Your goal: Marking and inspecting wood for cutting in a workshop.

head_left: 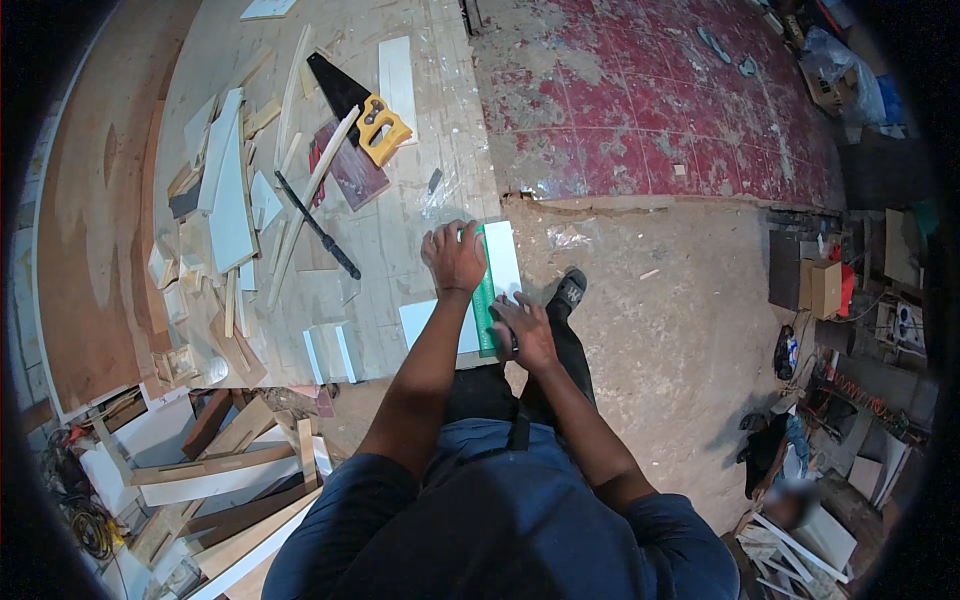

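Observation:
A green ruler (485, 305) lies lengthwise along a white board (504, 258) at the table's right front edge. My left hand (458, 260) is over the ruler's far part, its fingers bent and pressing it down against the board. Close to the ruler's near end, my right hand (526, 332) has its fingers curled around a small dark thing that is mostly hidden. Another white panel (418, 321) lies flat under my left forearm.
Farther up the worktable (400, 250) lie a yellow-handled handsaw (384, 133), a black rod-like tool (325, 238) and a brown board (352, 175). Wood offcuts (228, 185) cover the left side. Timber scraps (220, 470) pile below it. Another person (790, 460) is low at right.

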Available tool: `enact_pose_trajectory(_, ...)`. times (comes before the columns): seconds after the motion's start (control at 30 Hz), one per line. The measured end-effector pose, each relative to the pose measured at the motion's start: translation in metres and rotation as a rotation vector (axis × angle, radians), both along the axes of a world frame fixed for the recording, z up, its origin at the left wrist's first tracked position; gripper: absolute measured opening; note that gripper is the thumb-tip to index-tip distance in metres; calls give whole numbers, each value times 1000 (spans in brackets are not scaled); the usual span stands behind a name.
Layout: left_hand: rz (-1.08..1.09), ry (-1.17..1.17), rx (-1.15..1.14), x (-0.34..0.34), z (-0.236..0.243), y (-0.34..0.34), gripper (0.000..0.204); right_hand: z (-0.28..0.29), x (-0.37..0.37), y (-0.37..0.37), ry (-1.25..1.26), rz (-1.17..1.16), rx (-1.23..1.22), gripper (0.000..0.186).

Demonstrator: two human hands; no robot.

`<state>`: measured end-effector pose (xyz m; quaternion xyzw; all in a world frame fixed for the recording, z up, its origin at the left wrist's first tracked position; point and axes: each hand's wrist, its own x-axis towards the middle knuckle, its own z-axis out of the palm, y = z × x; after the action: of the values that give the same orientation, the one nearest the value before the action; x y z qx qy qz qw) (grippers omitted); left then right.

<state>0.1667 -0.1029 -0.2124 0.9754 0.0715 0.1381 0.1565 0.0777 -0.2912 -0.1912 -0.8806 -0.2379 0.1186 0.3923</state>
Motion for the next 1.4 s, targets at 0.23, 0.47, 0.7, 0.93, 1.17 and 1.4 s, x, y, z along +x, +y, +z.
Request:
enact_pose_trajectory(0.23,-4,-2,16,2,-1,0,26,7,32,8,347,-480,488,26)
enact_pose_trajectory(0.47,-23,3,6,0,1,0,26,-11,53,11,487,-477,628,14)
enact_pose_trajectory(0.7,-17,1,-10,1,2,1,27,-14,53,13,503,-432,562,11)
enact_pose_trajectory(0.93,-15,-14,-10,1,3,0,26,-8,55,14,487,-411,524,12)
enact_pose_trajectory(1.17,-10,65,-53,1,1,2,31,-9,55,14,448,-409,486,13)
enact_pose_trajectory(1.4,-14,-1,8,1,2,0,27,-7,54,13,447,-398,480,14)
